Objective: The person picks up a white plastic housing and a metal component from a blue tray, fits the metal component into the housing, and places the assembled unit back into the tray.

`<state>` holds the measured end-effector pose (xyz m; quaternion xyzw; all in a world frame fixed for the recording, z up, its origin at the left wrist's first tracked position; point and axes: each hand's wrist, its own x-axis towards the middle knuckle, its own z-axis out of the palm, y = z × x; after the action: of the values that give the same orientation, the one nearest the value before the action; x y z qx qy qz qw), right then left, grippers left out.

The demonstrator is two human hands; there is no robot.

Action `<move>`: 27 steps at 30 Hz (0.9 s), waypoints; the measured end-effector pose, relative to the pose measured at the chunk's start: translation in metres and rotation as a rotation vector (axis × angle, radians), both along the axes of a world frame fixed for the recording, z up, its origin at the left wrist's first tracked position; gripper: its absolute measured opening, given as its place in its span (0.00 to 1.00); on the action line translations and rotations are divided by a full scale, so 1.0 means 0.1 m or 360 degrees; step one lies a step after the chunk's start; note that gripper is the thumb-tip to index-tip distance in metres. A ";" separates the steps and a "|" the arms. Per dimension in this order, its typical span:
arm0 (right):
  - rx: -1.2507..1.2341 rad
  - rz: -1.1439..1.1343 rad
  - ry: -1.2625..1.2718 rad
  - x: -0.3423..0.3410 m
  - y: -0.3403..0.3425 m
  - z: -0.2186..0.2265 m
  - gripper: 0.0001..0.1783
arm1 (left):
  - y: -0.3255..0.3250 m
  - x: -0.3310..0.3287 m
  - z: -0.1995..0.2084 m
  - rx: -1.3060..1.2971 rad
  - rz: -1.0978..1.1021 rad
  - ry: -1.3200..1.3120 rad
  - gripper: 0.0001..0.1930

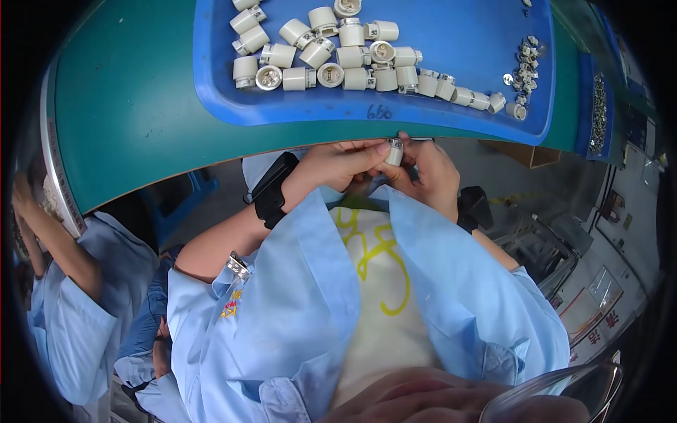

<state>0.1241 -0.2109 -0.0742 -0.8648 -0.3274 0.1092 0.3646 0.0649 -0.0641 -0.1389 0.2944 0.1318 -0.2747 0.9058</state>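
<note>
A white ceramic lamp holder [394, 153] with a metal piece at its top end is held just off the table's near edge. My left hand [343, 163] pinches it from the left between thumb and fingers. From the other side my right hand [431, 171] closes on it too, its fingertips at the upper end and lower side. The fingers partly cover the piece. Beyond my hands, a blue tray [296, 115] carries many similar white lamp holders [299, 78], some lying on their sides, some showing their open ends.
Small metal parts [526, 65] lie heaped along the tray's right side. Another blue tray [599, 116] of small parts is at the far right of the green table [127, 120]. At the left, a person in a light blue shirt [106, 282] works beside a metal-edged surface.
</note>
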 end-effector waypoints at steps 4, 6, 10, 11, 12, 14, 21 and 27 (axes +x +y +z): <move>0.0004 -0.0008 -0.0013 0.02 0.00 0.03 0.18 | -0.03 0.04 0.12 -0.0109 0.0119 -0.0035 0.08; 0.0004 -0.0015 -0.0039 0.00 0.01 0.04 0.17 | -0.04 0.05 0.13 -0.0106 0.0166 -0.0100 0.08; -0.0085 -0.0087 0.0085 -0.05 0.01 0.02 0.17 | 0.03 0.05 0.28 -0.0125 0.0259 -0.0179 0.08; -0.0082 -0.0085 0.0083 -0.05 0.03 0.05 0.17 | 0.08 0.06 0.36 -0.0161 0.0243 -0.0122 0.08; -0.0079 -0.0083 0.0081 -0.05 0.05 0.07 0.17 | 0.10 0.06 0.39 -0.0196 0.0227 -0.0066 0.08; -0.0084 -0.0082 0.0075 -0.05 0.07 0.08 0.17 | 0.10 0.06 0.36 -0.0220 0.0211 -0.0080 0.09; -0.0153 -0.0253 0.0274 -0.10 0.05 0.05 0.18 | 0.08 0.05 0.42 -0.0270 0.0290 -0.0042 0.12; -0.0095 -0.0191 0.0358 -0.05 0.07 0.08 0.17 | 0.08 0.04 0.08 0.0036 -0.0048 0.0102 0.10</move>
<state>0.1187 -0.2036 -0.0667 -0.8756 -0.2288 0.1933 0.3789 0.0690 -0.0559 -0.1314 0.2977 0.1595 -0.2962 0.8934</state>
